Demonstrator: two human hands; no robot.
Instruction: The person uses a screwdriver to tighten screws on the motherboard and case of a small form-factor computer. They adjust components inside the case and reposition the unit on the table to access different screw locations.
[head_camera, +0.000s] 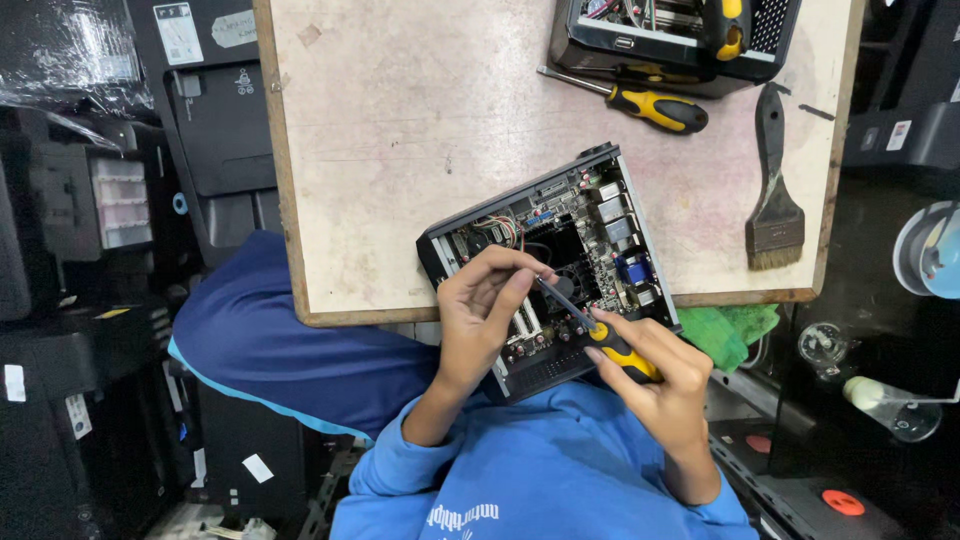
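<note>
Slanting up-left into open computer case (548, 268), screwdriver (598, 335) in right hand (665, 378), left hand (480, 310) steadying

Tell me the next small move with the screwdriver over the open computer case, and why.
Probably keep the tip seated and turn the handle. The right hand grips the yellow-and-black screwdriver, whose shaft slants down to the circuit board inside the small open computer case. The left hand pinches the shaft near its tip, steadying it. The screw itself is hidden under the fingers.

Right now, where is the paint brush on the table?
In the head view, the brush lies at the table's right edge, bristles toward the person, right of the open computer case, below the spare screwdriver.
</note>
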